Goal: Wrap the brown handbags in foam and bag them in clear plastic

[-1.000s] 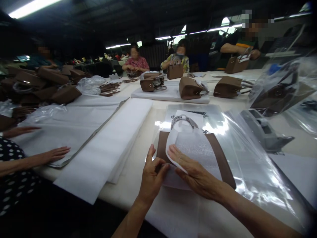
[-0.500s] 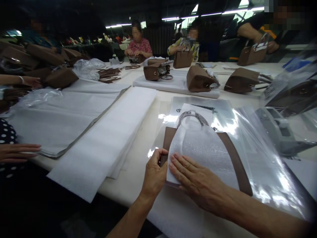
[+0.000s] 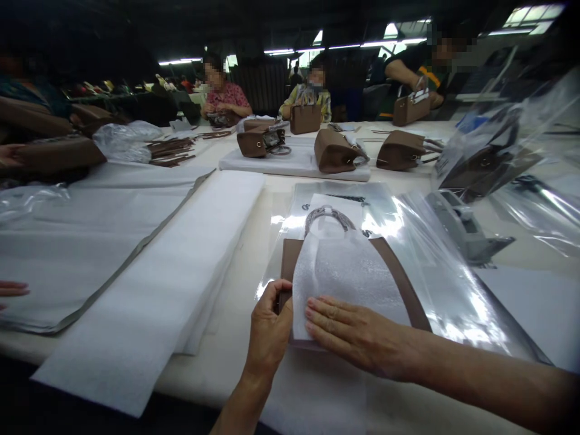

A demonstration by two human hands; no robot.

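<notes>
1. Raised a second ago, the left edge of the white translucent foam sheet [image 3: 348,272] now lies flat over the brown, smooth-sided handbag [image 3: 399,278], right of centre.
2. Left hand [image 3: 269,329] grasps the bag's left edge, thumb against fingers.
3. Right hand [image 3: 362,332] rests unclenched, palm down on the sheet.
4. Lower left, only a co-worker's fingers [image 3: 11,289] remain visible.

One flat-lying brown leather handbag [image 3: 402,278] is occupying the clock's centre, with one translucent white sheet [image 3: 344,272] covering it. At least three slouching brown bags [image 3: 335,151] are lying at eleven, twelve and one; two upright brown bags [image 3: 305,119] are being held at eleven and one. One plastic-wrapped brown bag [image 3: 484,164] is resting at two. Piled brown bags [image 3: 61,154] at ten are overlapping uncountably.
</notes>
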